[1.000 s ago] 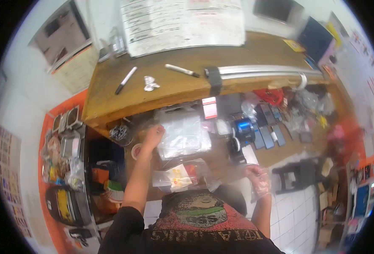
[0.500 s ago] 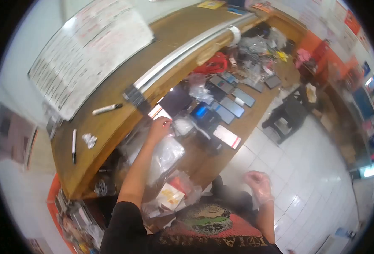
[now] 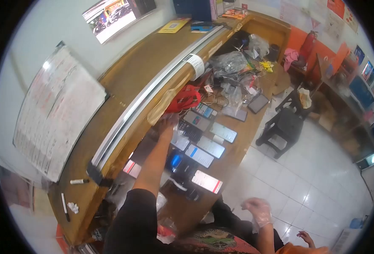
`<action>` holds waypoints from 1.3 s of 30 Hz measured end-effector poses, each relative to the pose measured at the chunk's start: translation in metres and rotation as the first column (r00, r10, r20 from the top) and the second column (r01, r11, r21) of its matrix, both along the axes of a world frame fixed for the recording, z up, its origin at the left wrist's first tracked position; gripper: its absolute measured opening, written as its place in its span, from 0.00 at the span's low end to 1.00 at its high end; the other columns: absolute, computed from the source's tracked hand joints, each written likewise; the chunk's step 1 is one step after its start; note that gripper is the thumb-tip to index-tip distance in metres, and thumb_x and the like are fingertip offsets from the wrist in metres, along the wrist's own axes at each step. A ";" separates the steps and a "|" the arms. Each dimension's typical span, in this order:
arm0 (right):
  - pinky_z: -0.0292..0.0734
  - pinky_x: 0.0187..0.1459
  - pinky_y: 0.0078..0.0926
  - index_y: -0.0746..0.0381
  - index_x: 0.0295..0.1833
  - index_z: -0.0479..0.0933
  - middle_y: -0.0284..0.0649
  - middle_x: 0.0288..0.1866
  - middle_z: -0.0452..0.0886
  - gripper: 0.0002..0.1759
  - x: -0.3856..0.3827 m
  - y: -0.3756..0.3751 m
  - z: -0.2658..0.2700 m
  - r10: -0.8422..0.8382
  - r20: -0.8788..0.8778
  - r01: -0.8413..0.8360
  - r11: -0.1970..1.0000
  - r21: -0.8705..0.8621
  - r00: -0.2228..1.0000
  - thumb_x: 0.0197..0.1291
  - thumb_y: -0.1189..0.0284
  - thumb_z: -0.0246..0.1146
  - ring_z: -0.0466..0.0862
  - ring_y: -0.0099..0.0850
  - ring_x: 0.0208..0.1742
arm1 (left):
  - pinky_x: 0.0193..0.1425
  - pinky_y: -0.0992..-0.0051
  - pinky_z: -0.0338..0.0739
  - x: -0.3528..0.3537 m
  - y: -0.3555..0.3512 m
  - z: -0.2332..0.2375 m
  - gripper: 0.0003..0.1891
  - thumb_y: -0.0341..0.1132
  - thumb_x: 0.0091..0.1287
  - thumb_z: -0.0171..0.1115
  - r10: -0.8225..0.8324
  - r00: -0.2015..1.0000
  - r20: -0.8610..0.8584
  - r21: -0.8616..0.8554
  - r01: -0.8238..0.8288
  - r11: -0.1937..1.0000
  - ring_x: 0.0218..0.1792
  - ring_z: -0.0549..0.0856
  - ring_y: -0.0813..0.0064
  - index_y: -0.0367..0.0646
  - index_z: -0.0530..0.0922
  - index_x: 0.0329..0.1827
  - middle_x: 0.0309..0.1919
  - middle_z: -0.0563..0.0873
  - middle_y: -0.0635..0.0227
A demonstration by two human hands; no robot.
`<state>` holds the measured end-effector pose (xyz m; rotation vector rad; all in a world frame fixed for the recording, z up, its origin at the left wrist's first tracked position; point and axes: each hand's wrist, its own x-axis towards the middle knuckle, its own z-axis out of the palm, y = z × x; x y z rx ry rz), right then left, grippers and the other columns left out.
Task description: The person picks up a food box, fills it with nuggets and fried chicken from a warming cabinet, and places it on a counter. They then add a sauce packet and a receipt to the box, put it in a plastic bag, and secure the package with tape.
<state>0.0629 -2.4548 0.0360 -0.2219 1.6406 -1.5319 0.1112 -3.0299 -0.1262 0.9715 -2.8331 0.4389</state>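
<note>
- The red bag (image 3: pixel 185 99) is lying at the back of the lower desk (image 3: pixel 237 148), tucked under the overhang of the wooden counter (image 3: pixel 132 72).
- The left hand (image 3: pixel 168 123) is reaching forward across the desk. Its fingertips are ending just below the near edge of the red bag.
- Motion blur is covering the left hand. Whether its fingers are spread, pressed together or pinching cannot be told, nor whether they are touching the bag.
- A dark keypad device (image 3: pixel 190 132) is lying just to the right of the left hand, next to its fingers.
- A row of phones (image 3: pixel 211 147) with lit screens is running along the desk beside the left forearm. One phone with a red stripe (image 3: pixel 206 181) is lying closest to the person.
- The right hand (image 3: pixel 257 210) is wearing a clear plastic glove and hovering over the white floor tiles, well apart from the desk items. Its fingers are loosely spread and curling downward, gripping nothing.
- A metal rail (image 3: pixel 153 91) is running along the front edge of the counter.
- A whiteboard (image 3: pixel 56 114) is leaning at the far side of the counter top, and two markers (image 3: pixel 79 181) are lying near its lower corner.
- A black stool (image 3: pixel 285 122) is standing on the tiles to the right of the desk.
- Another person's hand (image 3: pixel 305 238) is showing at the lower right edge.
</note>
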 end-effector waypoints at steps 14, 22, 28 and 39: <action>0.79 0.51 0.29 0.70 0.47 0.82 0.44 0.41 0.86 0.14 -0.088 -0.061 -0.033 0.040 -0.024 -0.041 0.999 -0.026 0.999 0.63 0.69 0.67 0.85 0.32 0.43 | 0.50 0.66 0.75 0.031 -0.031 0.012 0.20 0.39 0.59 0.74 0.418 0.781 -0.464 0.601 -0.068 0.796 0.43 0.82 0.68 0.41 0.80 0.51 0.38 0.83 0.64; 0.78 0.50 0.25 0.64 0.50 0.83 0.37 0.42 0.86 0.15 -0.067 -0.141 -0.005 0.292 -0.185 -0.306 0.951 -0.052 0.938 0.61 0.67 0.68 0.84 0.25 0.43 | 0.53 0.73 0.74 0.111 0.072 0.120 0.17 0.41 0.69 0.67 0.648 0.659 -0.381 0.924 0.236 0.302 0.47 0.82 0.75 0.38 0.80 0.52 0.45 0.85 0.67; 0.80 0.56 0.34 0.58 0.71 0.71 0.46 0.64 0.79 0.43 0.001 -0.227 0.006 0.436 -0.394 -0.500 0.863 -0.071 0.809 0.49 0.64 0.78 0.84 0.36 0.57 | 0.39 0.80 0.68 0.179 0.164 0.216 0.10 0.40 0.67 0.70 0.664 0.674 -0.324 0.945 0.267 0.190 0.35 0.75 0.86 0.43 0.82 0.40 0.32 0.82 0.78; 0.80 0.48 0.28 0.61 0.57 0.82 0.37 0.45 0.87 0.16 0.209 -0.274 0.007 0.866 -0.348 -0.932 0.312 -0.184 0.358 0.63 0.72 0.65 0.84 0.25 0.43 | 0.61 0.72 0.72 0.375 0.297 0.279 0.18 0.36 0.62 0.73 0.722 0.546 -0.426 0.887 0.095 0.451 0.53 0.79 0.71 0.37 0.81 0.52 0.49 0.82 0.63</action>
